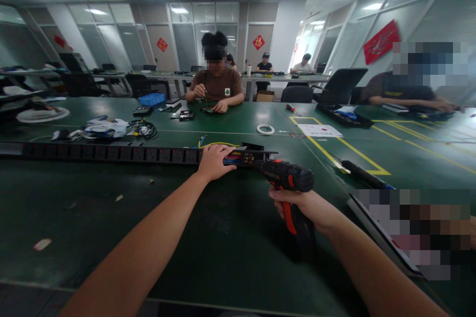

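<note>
A long black power strip (111, 153) with a row of sockets lies across the green table. My left hand (215, 162) is closed over it near its right end, fingers across the top. Just right of that hand, the strip's end section (247, 157) is uncovered, with coloured wires and small parts showing inside. My right hand (293, 200) grips the handle of a black and red cordless drill (286, 174). The drill points left, its tip at the uncovered section; whether the tip touches anything is too small to tell. Yellow and blue wires (208, 143) stick up behind the strip.
Behind the strip are a white tape roll (265, 130), a paper sheet (322, 131), a screwdriver (292, 108) and a cable bundle (143, 130). A black tool (366, 174) lies to the right. A person (215, 81) works opposite; another person (409, 91) sits at the right.
</note>
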{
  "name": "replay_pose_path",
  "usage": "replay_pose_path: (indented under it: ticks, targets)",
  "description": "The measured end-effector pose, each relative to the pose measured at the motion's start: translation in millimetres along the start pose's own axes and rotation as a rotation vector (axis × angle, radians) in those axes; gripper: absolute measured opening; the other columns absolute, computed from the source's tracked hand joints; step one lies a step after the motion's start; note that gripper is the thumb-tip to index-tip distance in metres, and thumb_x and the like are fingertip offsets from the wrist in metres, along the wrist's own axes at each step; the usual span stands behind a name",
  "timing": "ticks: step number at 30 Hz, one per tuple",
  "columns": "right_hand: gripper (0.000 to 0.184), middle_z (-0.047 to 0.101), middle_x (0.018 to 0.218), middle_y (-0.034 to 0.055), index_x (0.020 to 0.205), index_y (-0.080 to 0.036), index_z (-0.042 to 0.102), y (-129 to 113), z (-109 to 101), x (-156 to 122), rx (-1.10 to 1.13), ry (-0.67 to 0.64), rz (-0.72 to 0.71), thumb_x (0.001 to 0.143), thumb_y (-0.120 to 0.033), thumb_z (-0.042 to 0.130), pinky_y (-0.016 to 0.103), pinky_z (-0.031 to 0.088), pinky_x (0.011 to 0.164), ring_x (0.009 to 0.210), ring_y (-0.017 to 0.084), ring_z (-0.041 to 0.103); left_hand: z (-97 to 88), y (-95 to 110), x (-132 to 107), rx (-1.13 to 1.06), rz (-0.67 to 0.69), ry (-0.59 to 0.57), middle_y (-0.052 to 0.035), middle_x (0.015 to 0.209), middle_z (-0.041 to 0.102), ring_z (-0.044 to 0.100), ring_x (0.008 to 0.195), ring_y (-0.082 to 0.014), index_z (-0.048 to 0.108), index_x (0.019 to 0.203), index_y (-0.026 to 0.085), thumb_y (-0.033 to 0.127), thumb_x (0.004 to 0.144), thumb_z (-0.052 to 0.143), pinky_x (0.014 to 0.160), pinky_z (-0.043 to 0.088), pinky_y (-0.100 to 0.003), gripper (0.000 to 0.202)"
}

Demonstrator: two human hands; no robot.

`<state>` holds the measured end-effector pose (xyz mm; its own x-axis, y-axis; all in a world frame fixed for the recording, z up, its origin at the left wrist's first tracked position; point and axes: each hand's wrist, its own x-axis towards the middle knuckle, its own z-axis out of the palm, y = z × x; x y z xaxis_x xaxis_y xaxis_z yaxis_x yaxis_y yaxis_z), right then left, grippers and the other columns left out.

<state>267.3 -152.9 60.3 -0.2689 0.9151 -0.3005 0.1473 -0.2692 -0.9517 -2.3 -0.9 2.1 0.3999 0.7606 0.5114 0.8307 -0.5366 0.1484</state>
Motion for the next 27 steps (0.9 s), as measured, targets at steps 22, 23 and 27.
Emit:
replay_pose_path:
  ticks: [22, 23, 27]
  targets:
    - [0.015, 0.062, 0.057, -0.0006, 0.075, -0.019, 0.064, -4.0, 3.0, -0.2, -0.028, -0.01, -0.028, 0.066, -0.028, 0.072, 0.028, 0.046, 0.056, 0.055, 0.017, 0.058, 2.8, -1.8, -0.1, -0.008, 0.007, 0.013, -0.0047, 0.134, 0.064, 0.053, 0.126, -0.0313, 0.06, 0.138, 0.032, 0.059, 0.079, 0.075, 0.108, 0.03, -0.05, 0.066]
    - [0.016, 0.062, 0.057, -0.0006, 0.075, -0.019, 0.064, -3.7, 2.7, 0.1, -0.027, -0.009, -0.027, 0.066, -0.029, 0.072, 0.028, 0.046, 0.056, 0.055, 0.017, 0.059, 2.8, -1.7, 0.0, -0.01, 0.007, 0.013, -0.0048, 0.134, 0.064, 0.053, 0.126, -0.0313, 0.06, 0.138, 0.032, 0.059, 0.079, 0.075, 0.108, 0.03, -0.05, 0.066]
    - [0.015, 0.062, 0.057, -0.0003, 0.073, -0.018, 0.064, -3.2, 2.3, 0.6, -0.028, -0.016, -0.017, 0.066, -0.028, 0.072, 0.028, 0.047, 0.057, 0.056, 0.017, 0.059, 3.6, -2.0, 0.4, -0.005, 0.008, 0.019, -0.0049, 0.133, 0.064, 0.053, 0.126, -0.0314, 0.06, 0.137, 0.031, 0.059, 0.079, 0.075, 0.108, 0.03, -0.05, 0.066]
